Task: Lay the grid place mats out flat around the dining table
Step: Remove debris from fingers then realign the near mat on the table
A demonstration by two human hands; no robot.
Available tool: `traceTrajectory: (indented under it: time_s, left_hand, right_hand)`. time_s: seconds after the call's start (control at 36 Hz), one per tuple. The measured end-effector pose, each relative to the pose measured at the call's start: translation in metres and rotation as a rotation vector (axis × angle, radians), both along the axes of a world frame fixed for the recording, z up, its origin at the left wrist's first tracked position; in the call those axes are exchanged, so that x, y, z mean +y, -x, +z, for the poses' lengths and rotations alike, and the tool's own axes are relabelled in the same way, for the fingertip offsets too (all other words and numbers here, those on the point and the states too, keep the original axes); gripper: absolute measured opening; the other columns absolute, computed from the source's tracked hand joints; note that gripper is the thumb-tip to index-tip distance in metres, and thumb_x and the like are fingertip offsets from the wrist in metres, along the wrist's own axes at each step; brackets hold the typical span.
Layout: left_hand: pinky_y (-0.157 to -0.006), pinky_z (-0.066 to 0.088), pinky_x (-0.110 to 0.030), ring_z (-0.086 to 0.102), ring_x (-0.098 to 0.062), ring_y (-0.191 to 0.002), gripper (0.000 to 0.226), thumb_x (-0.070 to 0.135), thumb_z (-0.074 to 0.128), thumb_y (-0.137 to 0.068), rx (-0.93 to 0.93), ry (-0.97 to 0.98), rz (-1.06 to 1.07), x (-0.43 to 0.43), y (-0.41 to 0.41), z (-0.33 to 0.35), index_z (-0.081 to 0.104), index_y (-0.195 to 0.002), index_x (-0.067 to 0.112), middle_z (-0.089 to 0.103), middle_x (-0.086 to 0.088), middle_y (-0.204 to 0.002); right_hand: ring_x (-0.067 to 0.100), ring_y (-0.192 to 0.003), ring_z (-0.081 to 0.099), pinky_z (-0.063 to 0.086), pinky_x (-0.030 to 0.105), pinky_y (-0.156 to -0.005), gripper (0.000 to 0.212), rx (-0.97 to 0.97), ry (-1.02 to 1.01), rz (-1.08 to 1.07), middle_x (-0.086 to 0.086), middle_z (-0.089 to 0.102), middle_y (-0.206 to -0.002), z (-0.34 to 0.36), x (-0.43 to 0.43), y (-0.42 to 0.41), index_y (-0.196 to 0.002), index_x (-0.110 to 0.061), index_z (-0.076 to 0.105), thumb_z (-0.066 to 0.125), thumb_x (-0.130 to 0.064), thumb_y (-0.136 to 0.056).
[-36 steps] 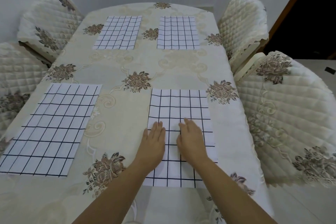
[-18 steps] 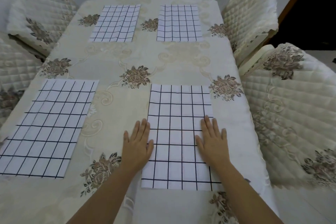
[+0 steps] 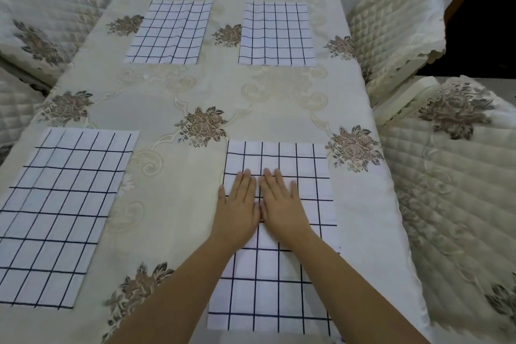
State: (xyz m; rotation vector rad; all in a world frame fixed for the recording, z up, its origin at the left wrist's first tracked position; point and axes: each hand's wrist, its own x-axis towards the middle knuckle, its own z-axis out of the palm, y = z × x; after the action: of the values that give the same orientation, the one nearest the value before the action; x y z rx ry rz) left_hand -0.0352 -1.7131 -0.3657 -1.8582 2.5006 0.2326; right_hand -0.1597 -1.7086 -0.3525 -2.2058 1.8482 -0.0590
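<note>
Several white place mats with a dark grid lie flat on the dining table [image 3: 251,98], which has a cream floral cloth. The near right mat [image 3: 279,282] is under both my hands. My left hand [image 3: 237,209] and my right hand [image 3: 282,207] rest side by side on its middle, palms down, fingers straight and touching each other. The near left mat [image 3: 58,218] lies flat by the left edge. Two more sit at the far end: the far left mat [image 3: 170,32], slightly rippled, and the far right mat [image 3: 276,33].
Quilted cream chair covers surround the table: two chairs on the right [image 3: 396,17] [image 3: 460,181] and others on the left [image 3: 36,14]. A dark doorway [image 3: 488,22] is at the top right. A wall stands behind the table's far end.
Half a second ago my hands were spread apart at the near right mat's side edges. Now they are together at its middle, slightly farther up the mat.
</note>
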Motion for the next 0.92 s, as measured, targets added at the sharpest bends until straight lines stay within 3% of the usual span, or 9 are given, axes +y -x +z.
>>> traceTrajectory:
  time_s: [0.14, 0.25, 0.31, 0.44, 0.53, 0.64, 0.69, 0.78, 0.92]
  left_hand:
    - [-0.09, 0.044, -0.057, 0.048, -0.027, -0.127, 0.058, 0.033, 0.032, -0.084, 0.039, 0.012, 0.112, -0.015, -0.011, -0.002, 0.051, -0.131, 0.005, 0.048, -0.011, -0.14]
    - [-0.101, 0.033, -0.058, 0.033, -0.026, -0.137, 0.064, 0.037, 0.022, -0.087, 0.08, -0.008, 0.192, -0.029, -0.02, -0.003, 0.038, -0.14, 0.006, 0.032, -0.009, -0.15]
    - [-0.104, 0.028, -0.058, 0.027, -0.024, -0.141, 0.067, 0.039, 0.015, -0.087, 0.078, -0.014, 0.222, -0.035, -0.024, -0.003, 0.032, -0.143, 0.006, 0.026, -0.008, -0.152]
    - [-0.107, 0.021, -0.06, 0.019, -0.031, -0.142, 0.074, 0.038, 0.008, -0.083, 0.062, -0.052, 0.263, -0.049, -0.018, 0.0, 0.028, -0.143, -0.001, 0.021, -0.016, -0.153]
    - [-0.099, 0.034, -0.062, 0.035, -0.041, -0.133, 0.064, 0.031, 0.023, -0.082, 0.008, 0.003, 0.233, -0.058, -0.006, 0.006, 0.05, -0.127, -0.007, 0.038, -0.028, -0.142]
    - [-0.093, 0.042, -0.056, 0.046, -0.033, -0.128, 0.055, 0.027, 0.029, -0.082, -0.043, 0.045, 0.0, -0.068, 0.007, 0.01, 0.059, -0.119, 0.001, 0.047, -0.02, -0.138]
    - [-0.102, 0.036, -0.053, 0.039, -0.027, -0.134, 0.062, 0.033, 0.019, -0.086, -0.022, -0.007, -0.04, -0.068, 0.008, 0.006, 0.05, -0.133, 0.007, 0.038, -0.012, -0.146]
    - [-0.107, 0.026, -0.057, 0.026, -0.026, -0.141, 0.063, 0.038, 0.015, -0.088, 0.067, -0.057, 0.052, -0.066, 0.0, -0.001, 0.034, -0.143, 0.014, 0.027, -0.006, -0.153]
    - [-0.11, 0.02, -0.055, 0.017, -0.023, -0.144, 0.066, 0.04, 0.009, -0.086, 0.082, -0.037, 0.161, -0.067, -0.023, -0.001, 0.025, -0.146, 0.018, 0.018, -0.002, -0.155]
  right_hand:
    - [0.024, -0.134, 0.04, 0.033, 0.05, -0.103, 0.057, -0.011, 0.031, 0.013, 0.002, 0.042, -0.146, -0.011, -0.009, 0.022, -0.136, -0.013, 0.047, 0.031, -0.04, -0.089]
    - [0.013, -0.143, -0.008, 0.0, 0.044, -0.115, 0.071, -0.046, -0.02, -0.128, -0.01, -0.007, -0.153, -0.015, -0.017, 0.049, -0.15, -0.019, 0.012, 0.003, -0.049, -0.085]
    - [0.013, -0.144, -0.012, -0.002, 0.044, -0.116, 0.076, -0.023, -0.028, -0.201, -0.012, -0.017, -0.15, -0.014, -0.02, 0.061, -0.15, -0.02, 0.004, -0.005, -0.049, -0.081]
    - [0.027, -0.146, 0.003, 0.009, 0.054, -0.113, 0.079, -0.025, -0.04, -0.289, 0.003, 0.005, -0.158, -0.011, -0.028, 0.061, -0.148, -0.011, 0.019, 0.0, -0.047, -0.081]
    - [0.039, -0.138, 0.029, 0.023, 0.062, -0.105, 0.067, -0.06, -0.017, -0.295, 0.019, 0.035, -0.148, -0.007, -0.038, 0.046, -0.135, -0.001, 0.044, 0.019, -0.037, -0.085]
    - [0.038, -0.123, 0.05, 0.041, 0.061, -0.091, 0.054, -0.052, 0.032, -0.177, 0.018, 0.053, -0.134, -0.005, -0.051, 0.021, -0.123, -0.003, 0.057, 0.033, -0.028, -0.083]
    - [0.035, -0.133, 0.04, 0.035, 0.058, -0.1, 0.06, -0.086, 0.005, -0.098, 0.014, 0.043, -0.144, -0.005, -0.054, 0.014, -0.132, -0.006, 0.05, 0.025, -0.032, -0.085]
    - [0.018, -0.146, 0.005, 0.006, 0.046, -0.116, 0.07, -0.126, -0.019, -0.094, -0.004, 0.012, -0.157, -0.01, -0.053, 0.019, -0.148, -0.019, 0.023, 0.003, -0.042, -0.085]
    - [0.013, -0.146, -0.002, 0.0, 0.043, -0.116, 0.062, -0.124, 0.022, -0.278, -0.011, 0.004, -0.157, -0.011, -0.05, 0.048, -0.149, -0.025, 0.015, 0.009, -0.04, -0.09]
